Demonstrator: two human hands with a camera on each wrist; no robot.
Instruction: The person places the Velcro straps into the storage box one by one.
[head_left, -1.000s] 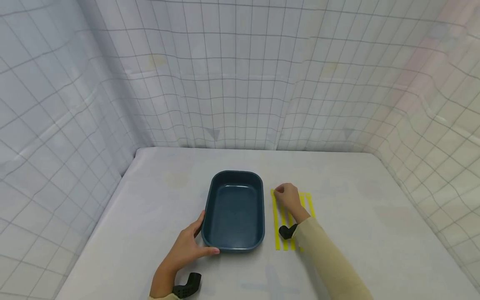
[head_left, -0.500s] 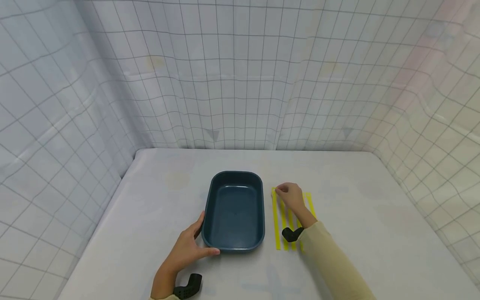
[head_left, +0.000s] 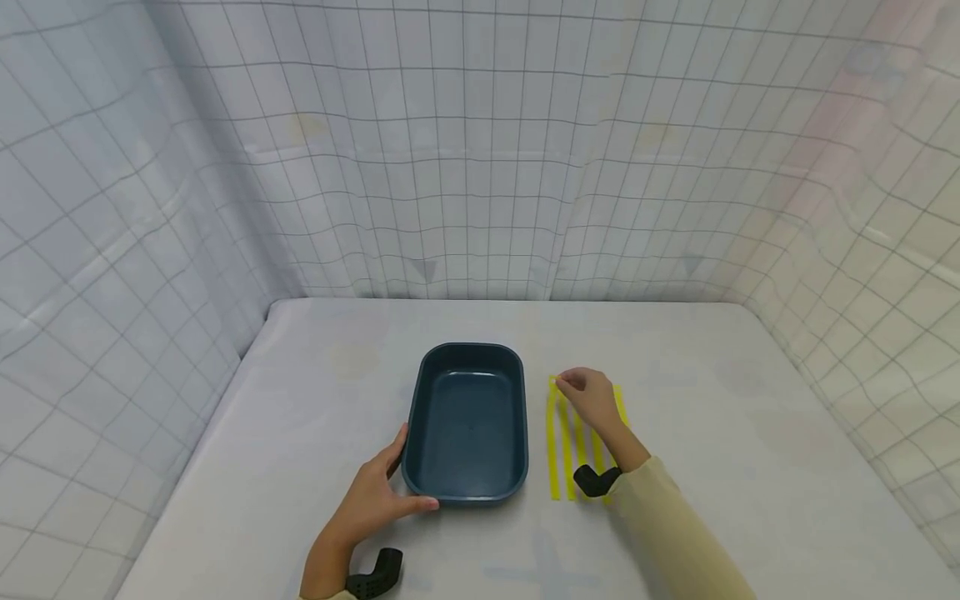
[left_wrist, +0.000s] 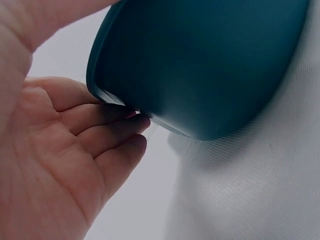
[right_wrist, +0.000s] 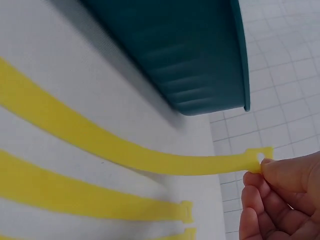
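Observation:
A dark teal rectangular basin [head_left: 468,442] stands upright on the white table. My left hand [head_left: 369,498] holds its near left corner, fingers along the left side and thumb at the near edge. In the left wrist view the fingertips reach in against the basin's lower edge. To the right of it, my right hand [head_left: 588,394] pinches the far end of a yellow hook-and-loop cable tie [right_wrist: 165,162] between thumb and index finger. That slotted end is raised off the table, while the strap curves down toward its other end. The right forearm partly hides the neighbouring straps in the head view.
Several more yellow straps [right_wrist: 100,200] lie side by side on the table [head_left: 315,400], under and beside the right wrist. Grid-patterned cloth [head_left: 480,167] hangs behind the table and along both sides. Each wrist wears a black camera mount [head_left: 596,481].
My right hand has shifted slightly right, and the pinched strap end has come along with it. My left hand and the basin have stayed in place.

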